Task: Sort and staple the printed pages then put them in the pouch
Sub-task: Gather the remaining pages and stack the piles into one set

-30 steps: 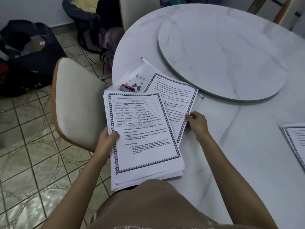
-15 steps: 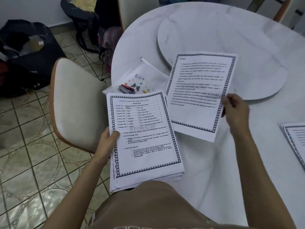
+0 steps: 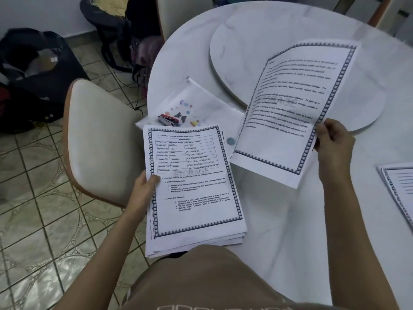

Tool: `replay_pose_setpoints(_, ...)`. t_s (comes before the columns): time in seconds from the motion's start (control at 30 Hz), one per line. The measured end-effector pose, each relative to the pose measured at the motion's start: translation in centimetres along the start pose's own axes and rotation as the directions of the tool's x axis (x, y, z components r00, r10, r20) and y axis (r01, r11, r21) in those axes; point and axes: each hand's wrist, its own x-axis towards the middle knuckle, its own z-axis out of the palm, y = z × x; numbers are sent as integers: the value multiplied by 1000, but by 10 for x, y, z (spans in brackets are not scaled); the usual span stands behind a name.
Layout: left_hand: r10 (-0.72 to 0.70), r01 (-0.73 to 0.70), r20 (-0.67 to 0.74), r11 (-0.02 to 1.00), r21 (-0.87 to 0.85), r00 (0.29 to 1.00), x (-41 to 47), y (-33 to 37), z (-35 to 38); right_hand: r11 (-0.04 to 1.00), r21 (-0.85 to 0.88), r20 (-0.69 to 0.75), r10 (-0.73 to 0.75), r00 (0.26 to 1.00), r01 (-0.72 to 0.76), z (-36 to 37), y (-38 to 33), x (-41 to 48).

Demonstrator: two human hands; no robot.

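The grip of the left hand (image 3: 145, 184) holds the stack of printed pages (image 3: 194, 193) by its left edge, thumb on the top sheet, which shows a table. The stack juts out past the near edge of the worktop (image 3: 279, 220). Just beyond it the red stapler (image 3: 166, 119) rests on the clear pouch (image 3: 201, 101). Further right, a single page (image 3: 290, 104) is held up above the worktop, pinched at its lower right edge by the right hand (image 3: 333, 139). At the far right lies another pile (image 3: 400, 189) of bordered pages. This looks like the sorting step; nothing appears stapled or pouched yet. The next move probably calls for laying the single page on the pile where it belongs, edges squared.
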Motion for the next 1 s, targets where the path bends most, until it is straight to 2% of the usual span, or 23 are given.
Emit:
replay_pose_setpoints(0.23,4,-4,-10,1000,-3,1000,-1,0,3,991,132,26,-7,1000,3,0,-10,3)
replay_pose_setpoints(0.4,-3,3,6,1000,-14,1000,1,2,6,992,-77,150,107,983,-97,24,27,-10)
replay_pose_setpoints(0.57,-28,28,12,999,-44,1000,5,2,6,942,-298,330,254,909,-155,58,57,-46)
replay_pose_setpoints(0.7,-3,4,24,999,-39,1000,3,2,7,925,-358,445,291,847,-130,84,67,-74)
replay_pose_setpoints(0.87,23,-23,22,1000,3,999,3,3,2,936,-330,421,262,868,-123,85,68,-72)
replay_pose_setpoints(1.0,19,-20,19,1000,23,1000,6,3,3,935,-322,466,293,835,-148,68,65,-66)
